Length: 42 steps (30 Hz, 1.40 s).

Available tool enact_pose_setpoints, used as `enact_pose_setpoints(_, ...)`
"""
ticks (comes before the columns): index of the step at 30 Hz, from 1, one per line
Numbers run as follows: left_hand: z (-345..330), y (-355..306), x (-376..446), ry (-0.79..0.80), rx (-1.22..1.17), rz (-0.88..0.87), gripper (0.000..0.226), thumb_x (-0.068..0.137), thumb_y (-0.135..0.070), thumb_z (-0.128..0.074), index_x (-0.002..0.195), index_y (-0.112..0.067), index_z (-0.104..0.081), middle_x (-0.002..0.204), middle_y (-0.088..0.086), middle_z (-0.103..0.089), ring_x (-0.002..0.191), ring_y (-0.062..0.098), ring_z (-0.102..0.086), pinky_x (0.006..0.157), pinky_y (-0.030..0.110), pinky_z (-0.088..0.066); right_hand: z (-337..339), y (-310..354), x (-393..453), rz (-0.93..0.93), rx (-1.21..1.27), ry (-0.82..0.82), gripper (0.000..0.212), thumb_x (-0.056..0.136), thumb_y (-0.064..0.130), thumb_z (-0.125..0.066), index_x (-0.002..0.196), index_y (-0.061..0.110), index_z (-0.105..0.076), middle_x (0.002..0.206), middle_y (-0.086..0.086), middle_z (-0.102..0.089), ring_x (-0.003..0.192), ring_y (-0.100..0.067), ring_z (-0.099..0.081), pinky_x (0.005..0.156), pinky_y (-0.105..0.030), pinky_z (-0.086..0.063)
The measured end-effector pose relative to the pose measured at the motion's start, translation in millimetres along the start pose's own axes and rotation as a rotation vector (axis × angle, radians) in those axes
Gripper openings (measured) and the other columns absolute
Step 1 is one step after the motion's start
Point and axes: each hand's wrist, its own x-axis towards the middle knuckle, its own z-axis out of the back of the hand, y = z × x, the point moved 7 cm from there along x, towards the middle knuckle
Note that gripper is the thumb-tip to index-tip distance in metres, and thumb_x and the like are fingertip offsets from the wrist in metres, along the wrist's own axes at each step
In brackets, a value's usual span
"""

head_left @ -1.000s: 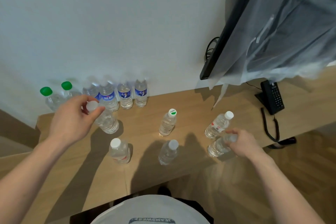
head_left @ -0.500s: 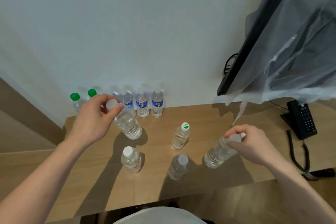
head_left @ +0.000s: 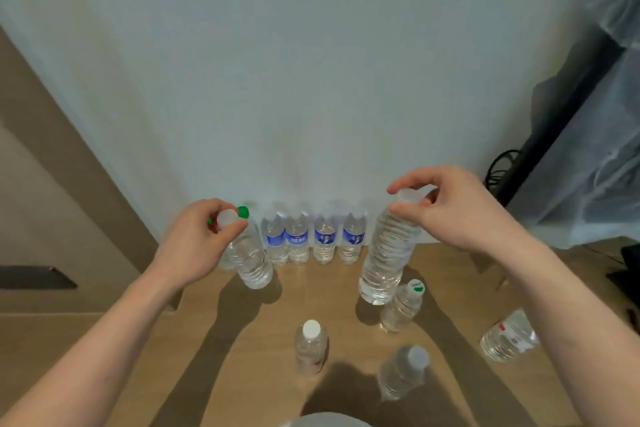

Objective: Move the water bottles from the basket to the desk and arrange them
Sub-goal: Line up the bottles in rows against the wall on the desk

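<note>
Clear ribbed plastic bottles (head_left: 386,253), pinched at white caps.
Left hand (head_left: 194,243), right hand (head_left: 453,208) clamped on caps; probably heavy, thin-walled, swinging above wooden bench (head_left: 242,340).

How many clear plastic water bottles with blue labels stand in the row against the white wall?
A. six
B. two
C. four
C: four clear plastic water bottles with blue labels stand side by side against the white wall, between the label-free bottle gripped by the left hand and the one gripped by the right hand.
</note>
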Motion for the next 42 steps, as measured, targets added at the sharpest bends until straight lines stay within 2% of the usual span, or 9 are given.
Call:
enact_pose_setpoints(6,-9.7,79.3,4.3,0.072,0.109,0.059,0.019,0.089,-0.046,-0.076,0.102,-0.033,-0.069,0.092,-0.012,-0.063,0.076,0.006,-0.06,0.068,0.034,-0.048,-125.4,19.0,51.6,0.033,0.001,0.138,0.016,0.084,0.033,-0.084,0.098,0.034,-0.076,0.087,0.02,-0.066,0.072,0.006,-0.054,0.076,-0.022,-0.041)
enact_pose_setpoints(11,-39.7,127.6,11.4,0.143,0.145,0.112,0.023,0.09,-0.041,-0.076,0.108,-0.028,-0.068,0.092,-0.012,-0.055,0.08,0.01,-0.054,0.072,0.033,-0.04,-230.1,25.4,79.6,-0.01,-0.002,0.242,0.021,0.087,0.026,-0.078,0.108,0.027,-0.074,0.107,0.011,-0.066,0.111,-0.012,-0.059,0.086,-0.024,-0.039)
enact_pose_setpoints(18,-67.3,175.7,24.5,0.198,0.138,0.227,0.02,0.093,-0.047,-0.07,0.107,-0.036,-0.061,0.098,-0.012,-0.053,0.086,0.016,-0.057,0.074,0.034,-0.046,-329.7,30.7,104.2,-0.036,-0.023,0.36,0.023,0.09,0.023,-0.078,0.109,0.029,-0.067,0.122,0.005,-0.063,0.12,-0.015,-0.059,0.099,-0.029,-0.046)
enact_pose_setpoints(21,-79.7,188.0,35.7,0.216,0.114,0.262,0.022,0.091,-0.046,-0.069,0.109,-0.035,-0.062,0.101,-0.008,-0.053,0.091,0.021,-0.059,0.082,0.038,-0.049,-353.6,34.3,115.3,-0.055,-0.011,0.38,0.023,0.092,0.023,-0.076,0.113,0.026,-0.068,0.123,0.003,-0.061,0.118,-0.014,-0.056,0.102,-0.029,-0.045)
enact_pose_setpoints(24,-89.0,199.9,49.0,0.255,0.07,0.322,0.028,0.091,-0.047,-0.064,0.116,-0.037,-0.06,0.111,-0.005,-0.054,0.099,0.023,-0.059,0.093,0.043,-0.051,-367.5,42.8,121.7,-0.017,0.016,0.35,0.024,0.089,0.02,-0.078,0.111,0.02,-0.071,0.114,0.001,-0.061,0.11,-0.014,-0.055,0.09,-0.022,-0.037)
enact_pose_setpoints(28,-91.1,206.1,59.0,0.233,0.045,0.367,0.022,0.093,-0.041,-0.064,0.115,-0.035,-0.059,0.113,-0.007,-0.052,0.102,0.023,-0.058,0.093,0.04,-0.049,-381.7,51.9,126.8,-0.01,0.082,0.329,0.019,0.08,0.014,-0.078,0.09,0.026,-0.068,0.092,0.009,-0.066,0.084,-0.007,-0.06,0.076,-0.022,-0.042)
enact_pose_setpoints(30,-90.5,206.1,59.6,0.224,0.057,0.349,0.021,0.094,-0.041,-0.063,0.114,-0.034,-0.058,0.113,-0.007,-0.052,0.101,0.024,-0.059,0.091,0.041,-0.05,-385.9,53.7,128.3,-0.034,0.081,0.338,0.019,0.082,0.014,-0.076,0.091,0.028,-0.067,0.092,0.013,-0.065,0.085,-0.004,-0.059,0.071,-0.017,-0.04)
enact_pose_setpoints(37,-92.3,200.2,46.0,0.26,0.018,0.28,0.017,0.093,-0.039,-0.065,0.108,-0.034,-0.058,0.105,-0.004,-0.054,0.092,0.02,-0.059,0.088,0.042,-0.051,-388.6,47.5,124.4,-0.039,0.033,0.318,0.026,0.09,0.016,-0.075,0.115,0.021,-0.074,0.12,0.004,-0.067,0.106,-0.014,-0.063,0.093,-0.028,-0.05)
enact_pose_setpoints(42,-85.2,203.5,33.4,0.271,0.056,0.303,0.038,0.099,-0.039,-0.06,0.135,-0.03,-0.054,0.113,-0.006,-0.047,0.113,0.023,-0.055,0.103,0.04,-0.045,-370.2,56.1,110.4,0.121,0.048,0.292,0.042,0.091,0.005,-0.072,0.133,0.005,-0.069,0.12,-0.011,-0.072,0.102,-0.023,-0.068,0.094,-0.026,-0.05)
